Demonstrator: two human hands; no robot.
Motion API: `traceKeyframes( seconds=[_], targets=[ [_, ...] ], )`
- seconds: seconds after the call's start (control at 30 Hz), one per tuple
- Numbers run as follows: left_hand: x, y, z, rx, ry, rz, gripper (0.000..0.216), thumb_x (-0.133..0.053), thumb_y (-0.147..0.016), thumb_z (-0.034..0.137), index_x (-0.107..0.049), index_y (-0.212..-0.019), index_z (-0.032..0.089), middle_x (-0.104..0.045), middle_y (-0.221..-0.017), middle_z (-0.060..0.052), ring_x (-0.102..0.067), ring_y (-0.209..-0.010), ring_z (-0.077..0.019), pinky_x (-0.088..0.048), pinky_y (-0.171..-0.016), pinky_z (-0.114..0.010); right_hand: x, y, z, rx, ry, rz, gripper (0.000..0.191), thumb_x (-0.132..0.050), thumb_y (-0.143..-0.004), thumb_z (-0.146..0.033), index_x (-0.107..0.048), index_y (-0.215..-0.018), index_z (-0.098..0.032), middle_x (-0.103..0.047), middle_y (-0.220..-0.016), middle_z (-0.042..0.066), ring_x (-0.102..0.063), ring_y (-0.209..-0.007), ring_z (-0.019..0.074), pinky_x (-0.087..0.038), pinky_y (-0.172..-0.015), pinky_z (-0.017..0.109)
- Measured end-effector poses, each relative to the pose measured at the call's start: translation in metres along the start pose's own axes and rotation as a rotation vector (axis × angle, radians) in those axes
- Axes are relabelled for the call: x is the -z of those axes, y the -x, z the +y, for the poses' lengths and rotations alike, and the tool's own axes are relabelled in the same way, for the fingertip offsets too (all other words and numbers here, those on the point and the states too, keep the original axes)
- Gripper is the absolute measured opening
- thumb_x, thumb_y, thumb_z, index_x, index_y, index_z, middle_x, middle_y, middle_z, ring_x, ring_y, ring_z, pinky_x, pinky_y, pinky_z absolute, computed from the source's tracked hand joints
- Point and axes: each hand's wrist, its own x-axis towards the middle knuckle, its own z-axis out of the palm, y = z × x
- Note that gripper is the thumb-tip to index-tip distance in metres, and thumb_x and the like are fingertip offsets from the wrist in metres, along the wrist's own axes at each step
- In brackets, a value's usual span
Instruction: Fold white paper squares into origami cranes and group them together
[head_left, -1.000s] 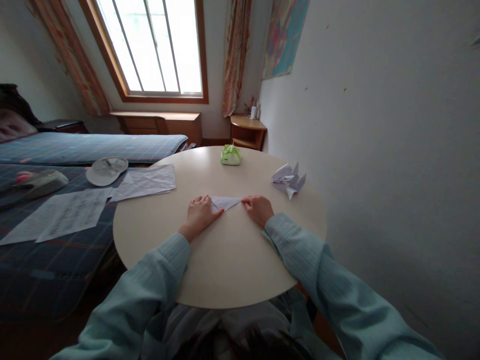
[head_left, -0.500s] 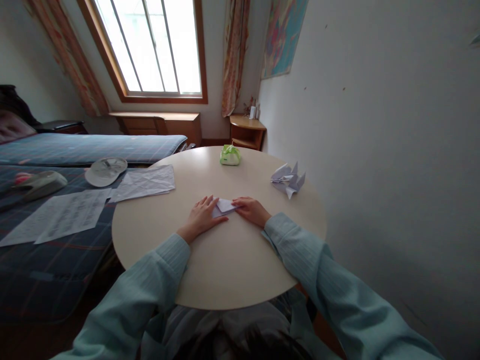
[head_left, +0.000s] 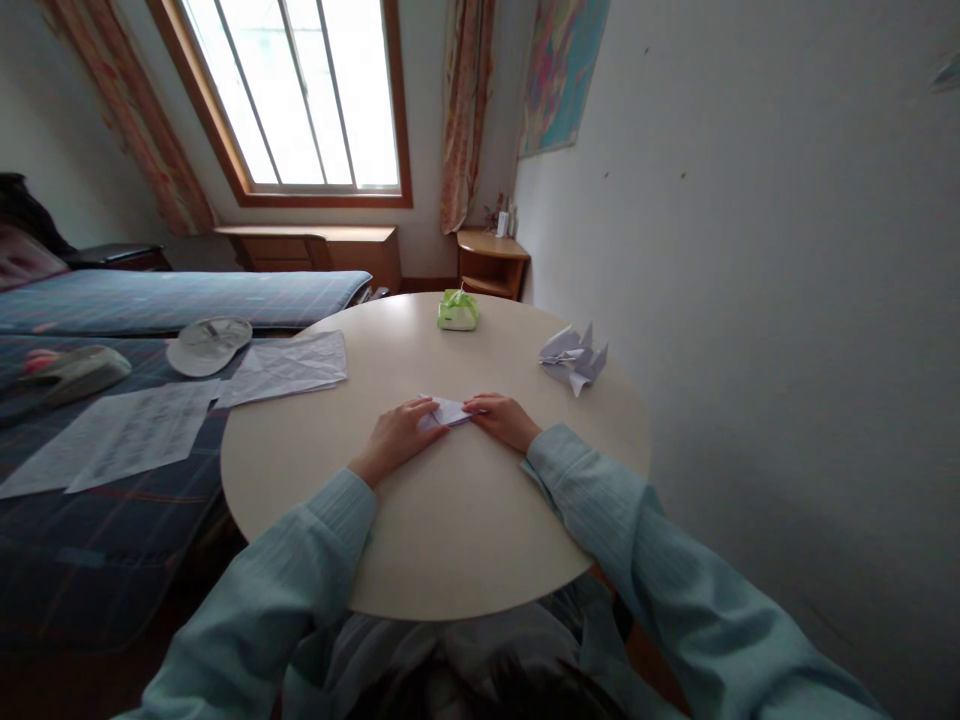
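A small folded piece of white paper (head_left: 448, 411) lies at the middle of the round cream table (head_left: 435, 530), between my two hands. My left hand (head_left: 397, 430) grips its left end, with the thumb along the near edge and the fingers at the far side. On the right end, the fingers of my right hand (head_left: 501, 418) are closed over the paper. Both hands cover its ends, so only the middle part shows. Several folded paper shapes (head_left: 574, 358) sit in a cluster beyond my right hand.
A green tissue pack (head_left: 457, 310) stands near the table's far edge. Wrinkled paper sheets (head_left: 289, 368) overlap the left edge, beside printed sheets (head_left: 142, 432) on the bed (head_left: 75, 545). A light cap (head_left: 208, 346) rests there too. The wall (head_left: 757, 330) rises close on the right.
The fingers of my left hand have drawn in, from lying spread over the paper to gripping its left end. My right hand stays at the right end.
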Motion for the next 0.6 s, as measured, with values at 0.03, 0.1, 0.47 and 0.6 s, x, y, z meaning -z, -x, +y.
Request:
traceKeyframes(
  seconds=[0.03, 0.1, 0.47, 0.6],
  targets=[
    [0.0, 0.0, -0.001, -0.003, 0.01, 0.001, 0.044, -0.047, -0.073, 0.049, -0.054, -0.111, 0.027, -0.054, -0.119, -0.003, -0.054, -0.103, -0.0204, -0.042, -0.087, -0.031, 0.0, 0.0, 0.0, 0.001, -0.002, 0.002, 0.019, -0.054, -0.075, -0.016, -0.066, -0.088, -0.021, -0.065, -0.096, 0.004, -0.057, -0.093, 0.014, -0.044, -0.086, 0.028],
    [0.0, 0.0, -0.003, -0.006, 0.031, -0.001, 0.047, -0.05, -0.071, 0.049, -0.054, -0.112, 0.026, -0.054, -0.12, -0.003, -0.053, -0.104, -0.0206, -0.042, -0.089, -0.031, 0.0, 0.0, 0.0, 0.001, -0.002, 0.003, 0.019, -0.054, -0.075, -0.016, -0.066, -0.088, -0.022, -0.065, -0.095, 0.004, -0.057, -0.093, 0.0138, -0.044, -0.086, 0.028],
    [-0.006, -0.006, -0.018, -0.009, 0.177, -0.027, 0.058, -0.055, -0.063, 0.055, -0.056, -0.111, 0.023, -0.055, -0.117, -0.006, -0.05, -0.108, -0.0207, -0.038, -0.094, -0.032, 0.002, 0.0, -0.001, -0.02, -0.004, -0.012, 0.019, -0.054, -0.075, -0.016, -0.066, -0.089, -0.02, -0.064, -0.097, 0.005, -0.058, -0.092, 0.0136, -0.045, -0.085, 0.028],
    [-0.007, -0.007, -0.022, -0.051, 0.217, -0.05, 0.063, -0.06, -0.06, 0.053, -0.054, -0.113, 0.021, -0.052, -0.121, -0.008, -0.049, -0.11, -0.0212, -0.037, -0.095, -0.033, 0.002, 0.001, -0.001, -0.018, 0.002, -0.009, 0.019, -0.054, -0.075, -0.016, -0.066, -0.089, -0.021, -0.065, -0.096, 0.005, -0.058, -0.092, 0.0132, -0.044, -0.085, 0.027]
  ],
)
